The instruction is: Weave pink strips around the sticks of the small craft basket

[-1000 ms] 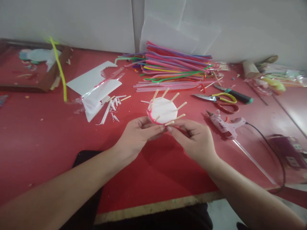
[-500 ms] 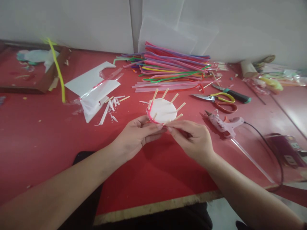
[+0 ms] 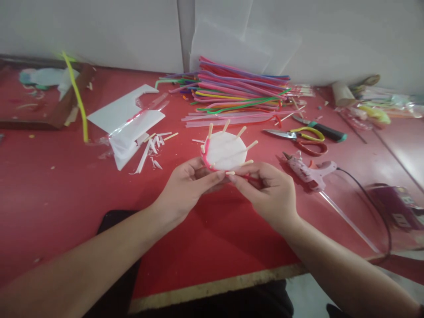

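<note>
Above the table I hold a round white disc (image 3: 227,151) with several short wooden sticks standing around its rim. A pink pipe cleaner (image 3: 207,154) runs along the disc's left and near edge, by the sticks. My left hand (image 3: 189,182) is closed on the near left edge of the disc, thumb on top and fingers beneath. My right hand (image 3: 266,187) pinches the pink pipe cleaner at the near right edge, close to my left thumb. A bit of it shows between the right fingers; the rest of that end is hidden.
A pile of coloured pipe cleaners (image 3: 238,90) lies at the back. To the right are scissors (image 3: 298,137), pliers (image 3: 326,131) and a pink glue gun (image 3: 309,172) with its cord. Cut white card (image 3: 122,110) and scraps (image 3: 150,152) lie left, and a black phone-like slab (image 3: 115,247) near the front.
The disc has tilted slightly toward me, showing more of its face. My right hand has turned a little, and pink pipe cleaner now shows between its fingers.
</note>
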Available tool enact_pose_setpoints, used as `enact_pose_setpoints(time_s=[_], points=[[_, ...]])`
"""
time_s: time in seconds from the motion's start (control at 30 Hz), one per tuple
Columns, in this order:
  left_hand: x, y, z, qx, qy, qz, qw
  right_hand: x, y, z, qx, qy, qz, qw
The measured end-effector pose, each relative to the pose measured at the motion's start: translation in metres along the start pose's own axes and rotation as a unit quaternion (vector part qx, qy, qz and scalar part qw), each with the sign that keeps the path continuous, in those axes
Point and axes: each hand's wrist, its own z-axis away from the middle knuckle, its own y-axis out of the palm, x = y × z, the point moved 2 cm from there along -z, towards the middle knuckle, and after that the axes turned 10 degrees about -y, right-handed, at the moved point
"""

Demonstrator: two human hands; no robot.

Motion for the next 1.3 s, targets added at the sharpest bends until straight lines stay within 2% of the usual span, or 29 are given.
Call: enact_pose_setpoints(time_s=[0.13, 0.27, 0.57, 0.67, 0.83, 0.97, 1.1, 1.3], points=[[-0.002, -0.002, 0.001, -0.02, -0.006, -0.022, 1.0, -0.007, -0.001, -0.001, -0.011, 0.035, -0.037, 0.999], [-0.004, -0.004, 0.002, -0.035, -0.011, -0.039, 0.999, -0.013, -0.005, -0.004, 0.009, 0.026, -0.06, 0.998], [-0.003, -0.002, 0.003, -0.013, -0.008, -0.032, 0.999, -0.015, -0.019, -0.016, 0.065, -0.044, -0.02, 0.997], [-0.004, -0.003, 0.002, -0.002, -0.027, -0.026, 0.999, -0.015, -0.022, -0.02, 0.097, -0.059, -0.028, 0.993], [-0.005, -0.005, 0.0, 0.017, -0.066, -0.028, 0.997, -0.02, -0.027, -0.023, 0.161, -0.047, -0.069, 0.983], [-0.005, -0.007, 0.0, 0.027, -0.089, -0.021, 0.995, -0.023, -0.03, -0.024, 0.188, -0.011, -0.094, 0.978], [-0.006, -0.007, -0.001, 0.024, -0.103, 0.01, 0.994, -0.023, -0.028, -0.022, 0.163, 0.021, -0.118, 0.979], [-0.006, -0.001, -0.002, 0.002, -0.066, 0.099, 0.993, -0.023, -0.019, -0.017, 0.065, 0.032, -0.126, 0.989]])
